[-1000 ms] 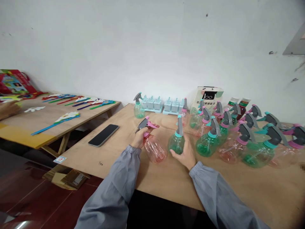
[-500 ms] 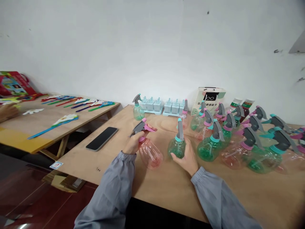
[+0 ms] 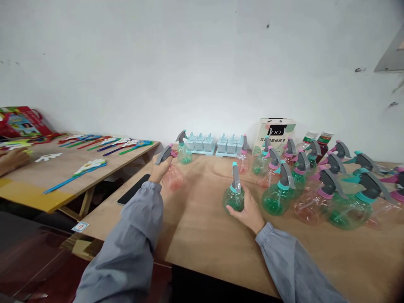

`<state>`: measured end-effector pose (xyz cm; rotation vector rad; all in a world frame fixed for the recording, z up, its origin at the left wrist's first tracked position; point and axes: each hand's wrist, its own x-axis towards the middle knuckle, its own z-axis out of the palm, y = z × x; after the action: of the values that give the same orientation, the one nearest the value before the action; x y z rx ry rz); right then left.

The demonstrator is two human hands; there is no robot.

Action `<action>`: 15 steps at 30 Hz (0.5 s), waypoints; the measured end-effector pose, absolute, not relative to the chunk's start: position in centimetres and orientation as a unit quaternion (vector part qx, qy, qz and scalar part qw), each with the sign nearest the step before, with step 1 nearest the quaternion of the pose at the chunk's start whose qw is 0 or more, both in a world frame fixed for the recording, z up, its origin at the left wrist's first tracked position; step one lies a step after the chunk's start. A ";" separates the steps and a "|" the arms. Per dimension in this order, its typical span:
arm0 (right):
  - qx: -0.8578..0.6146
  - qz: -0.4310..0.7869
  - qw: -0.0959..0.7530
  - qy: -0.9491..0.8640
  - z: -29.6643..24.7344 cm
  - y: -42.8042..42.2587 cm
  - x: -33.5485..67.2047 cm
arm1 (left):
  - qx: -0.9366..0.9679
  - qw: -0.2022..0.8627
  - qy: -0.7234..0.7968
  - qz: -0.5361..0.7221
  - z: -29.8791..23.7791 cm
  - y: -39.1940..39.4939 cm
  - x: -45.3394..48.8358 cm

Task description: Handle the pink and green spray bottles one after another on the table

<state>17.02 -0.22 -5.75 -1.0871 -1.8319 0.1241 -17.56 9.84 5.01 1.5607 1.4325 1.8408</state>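
My left hand point(image 3: 159, 168) is closed around the neck of a pink spray bottle point(image 3: 173, 177) with a grey and pink trigger head, beside the black phone point(image 3: 134, 189). The hand and sleeve cover part of that phone. On the table, my right hand point(image 3: 248, 210) wraps the side of a green spray bottle point(image 3: 232, 198) with a grey and turquoise head; this bottle stands upright. Behind the left hand stands another green spray bottle point(image 3: 184, 155). A pink spray bottle point(image 3: 243, 160) is farther back, near the moulds.
Several more green and pink spray bottles point(image 3: 277, 198) crowd the right side. Pale blue ice-pop moulds point(image 3: 202, 144), a printed bag point(image 3: 273, 136) and two jars stand along the wall. On the left table lie flower-shaped crafts point(image 3: 90, 166); another person's hand point(image 3: 14, 162) is there.
My left hand has moved left and away from me with the pink spray bottle, now partly over the phone. My right hand stays on the green bottle. The view has shifted slightly.
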 end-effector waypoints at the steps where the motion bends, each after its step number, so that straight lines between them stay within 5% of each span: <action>1: -0.447 0.053 0.482 -0.752 -5.8 -0.3 17.0 | 0.546 0.167 0.501 0.650 4.7 10.5 -17.6; 15: -0.458 0.139 0.492 -0.728 -6.4 -0.3 16.3 | 0.528 0.091 0.617 0.576 -4.1 11.1 -21.5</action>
<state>16.34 -0.27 -6.41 -1.1112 -1.7659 0.3380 -21.49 11.10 -4.14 1.5683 1.8343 1.7121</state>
